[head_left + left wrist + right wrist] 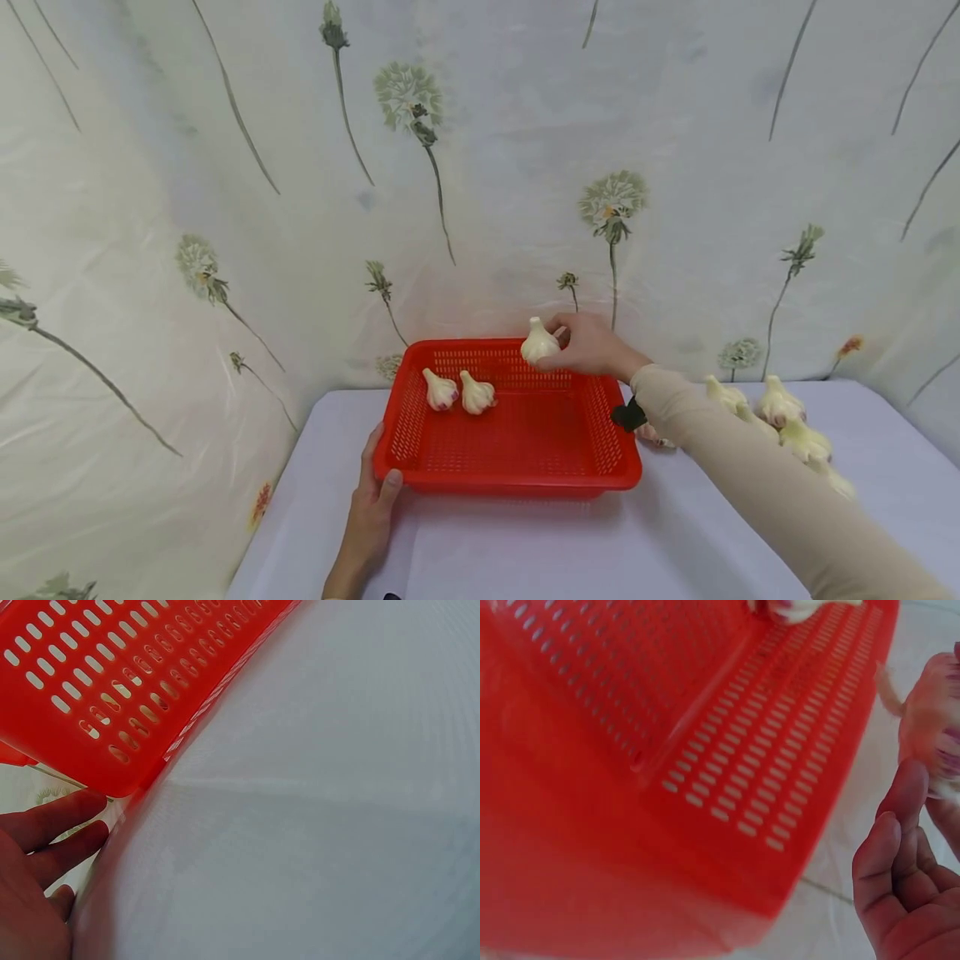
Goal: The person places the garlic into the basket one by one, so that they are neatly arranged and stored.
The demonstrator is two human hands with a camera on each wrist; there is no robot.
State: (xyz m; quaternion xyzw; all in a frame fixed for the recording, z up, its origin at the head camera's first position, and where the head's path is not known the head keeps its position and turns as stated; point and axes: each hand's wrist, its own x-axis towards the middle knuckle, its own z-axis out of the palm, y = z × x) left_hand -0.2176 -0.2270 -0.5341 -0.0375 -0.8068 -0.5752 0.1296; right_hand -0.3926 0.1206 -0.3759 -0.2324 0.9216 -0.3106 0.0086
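Observation:
A red plastic basket (517, 482) with slotted walls sits on the table. My left hand (367, 508) grips its near left corner, thumb at the front rim and fingers along the left side; in the left wrist view fingertips (94, 801) show right at the corner. Over the basket's far wall, my right hand (588, 343) pinches a garlic bulb (538, 343), stem up; the right wrist view shows the bulb (934, 724) with purple streaks at the fingertips. Two more bulbs lie inside at the left, one garlic bulb (439, 392) beside another garlic bulb (477, 393).
Several garlic bulbs (806, 440) lie heaped on the table's right side, partly behind my right sleeve (750, 467). Another reddish bulb (654, 435) is beside the basket's right wall, mostly hidden. A flower-printed curtain (495, 200) hangs behind the white-covered table (517, 550).

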